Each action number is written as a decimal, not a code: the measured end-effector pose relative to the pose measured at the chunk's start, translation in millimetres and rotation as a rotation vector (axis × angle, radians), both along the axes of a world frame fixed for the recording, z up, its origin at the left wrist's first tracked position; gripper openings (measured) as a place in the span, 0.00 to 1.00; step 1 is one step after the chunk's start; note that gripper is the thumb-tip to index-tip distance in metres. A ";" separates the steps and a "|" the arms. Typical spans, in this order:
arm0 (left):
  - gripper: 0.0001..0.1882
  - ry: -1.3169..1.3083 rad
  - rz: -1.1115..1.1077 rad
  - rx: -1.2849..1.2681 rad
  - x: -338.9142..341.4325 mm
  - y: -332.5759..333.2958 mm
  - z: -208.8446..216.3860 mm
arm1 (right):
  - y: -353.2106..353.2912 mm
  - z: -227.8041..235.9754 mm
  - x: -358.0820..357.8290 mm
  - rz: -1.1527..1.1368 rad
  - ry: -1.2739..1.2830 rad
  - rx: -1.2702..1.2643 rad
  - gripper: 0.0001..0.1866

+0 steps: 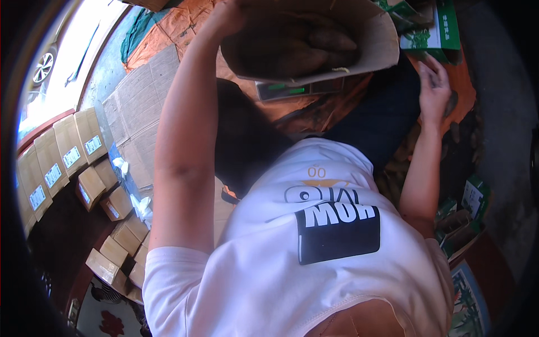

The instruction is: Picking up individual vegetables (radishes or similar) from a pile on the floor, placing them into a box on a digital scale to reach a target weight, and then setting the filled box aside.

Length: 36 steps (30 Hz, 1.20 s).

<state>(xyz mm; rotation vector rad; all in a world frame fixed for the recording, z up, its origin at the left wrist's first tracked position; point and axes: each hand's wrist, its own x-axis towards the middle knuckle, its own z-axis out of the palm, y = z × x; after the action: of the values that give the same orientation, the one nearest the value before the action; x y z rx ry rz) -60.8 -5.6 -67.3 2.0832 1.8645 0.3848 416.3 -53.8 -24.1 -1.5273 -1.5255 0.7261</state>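
Cardboard box [383,48] could tip, spilling its tuber-like pieces [331,40], if unsupported rightward: left hand [230,17] at far-left rim, grip unclear; right hand [435,92] loosely spread, empty.

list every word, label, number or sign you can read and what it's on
White shirt: large white letters on black, more print above; not copied.
Top green box: white characters; not copied.
Lower green box: markings too blurred.
Labels on cartons: too small to read.
Lit display: too blurred.
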 end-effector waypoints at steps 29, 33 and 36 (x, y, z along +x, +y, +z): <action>0.25 -0.230 0.291 0.135 -58.6 -9.5 -36.1 | -105.0 -16.0 105.4 -0.294 -0.067 0.145 0.09; 0.25 -0.192 0.316 0.159 -52.6 -11.4 -28.9 | -101.2 -12.6 95.1 -0.255 -0.060 0.159 0.09; 0.24 -0.190 0.318 0.173 -41.1 -14.3 -18.2 | -94.2 -7.1 77.2 -0.195 -0.060 0.182 0.08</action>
<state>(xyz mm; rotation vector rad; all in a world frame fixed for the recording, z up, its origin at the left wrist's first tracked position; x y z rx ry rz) -102.0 -19.9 -85.5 1.7732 2.1090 0.8168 493.5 -148.0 -31.2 -1.5446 -1.4201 0.4214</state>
